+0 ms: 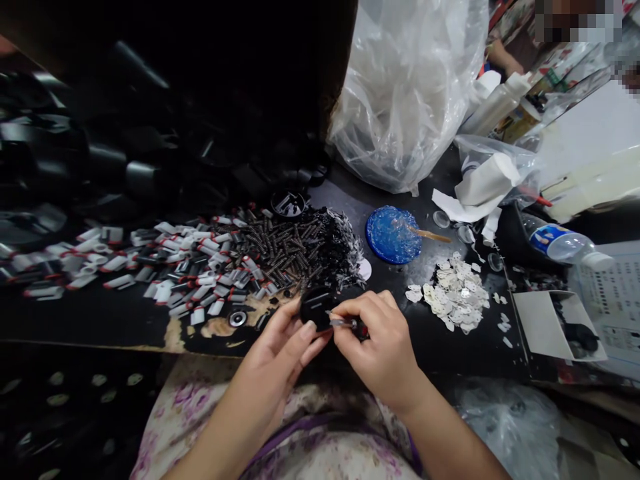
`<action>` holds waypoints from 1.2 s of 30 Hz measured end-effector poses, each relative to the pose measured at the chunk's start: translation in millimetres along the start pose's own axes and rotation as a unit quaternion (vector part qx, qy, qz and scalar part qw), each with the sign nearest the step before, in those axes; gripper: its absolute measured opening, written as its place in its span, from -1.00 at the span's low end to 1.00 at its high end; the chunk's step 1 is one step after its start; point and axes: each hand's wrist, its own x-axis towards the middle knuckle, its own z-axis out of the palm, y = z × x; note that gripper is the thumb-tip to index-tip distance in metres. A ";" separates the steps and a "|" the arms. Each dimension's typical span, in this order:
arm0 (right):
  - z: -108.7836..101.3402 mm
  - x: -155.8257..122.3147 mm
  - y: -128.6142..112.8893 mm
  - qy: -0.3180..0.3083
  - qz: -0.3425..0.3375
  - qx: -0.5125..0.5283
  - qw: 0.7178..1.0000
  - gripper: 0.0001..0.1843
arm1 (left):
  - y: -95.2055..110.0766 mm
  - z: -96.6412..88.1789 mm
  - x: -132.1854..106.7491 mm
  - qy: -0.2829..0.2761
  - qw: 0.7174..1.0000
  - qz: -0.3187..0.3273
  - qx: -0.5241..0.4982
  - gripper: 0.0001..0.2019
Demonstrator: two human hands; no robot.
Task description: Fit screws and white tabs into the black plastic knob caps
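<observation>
My left hand (286,347) grips a round black plastic part (315,307) near the front edge of the table. Pinched in my right hand (381,337) is a small tool (343,323) with a metal tip and what looks like a dark and red handle. Its tip touches or nearly touches the black part; its exact kind is hard to make out. Just behind the hands lie many metal springs (285,250) and small black pieces (340,243). A pile of thin pale metal plates (457,293) is to the right of my right hand.
Grey-and-white cylinders with red ends (195,267) spread across the left. A blue lid (387,233) holds clear grease and a wooden stick (433,235). Behind stand a big plastic bag (405,87) and dark parts in a box. At right are a bottle (560,243) and small white box (540,327).
</observation>
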 end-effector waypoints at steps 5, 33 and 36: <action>1.7 -0.5 2.6 0.009 -0.053 -0.056 0.997 -0.88 | -4.9 -1.6 -0.7 -0.044 0.998 0.018 0.037 -0.75; -33.8 -11.2 16.7 -0.101 0.035 -0.078 0.991 -0.81 | -12.1 -20.5 14.4 -0.048 0.990 -0.015 0.133 -0.64; -62.4 -10.2 47.9 -0.048 0.166 -0.205 0.963 -0.76 | -12.5 -16.2 12.3 -0.021 0.995 -0.026 0.099 -0.52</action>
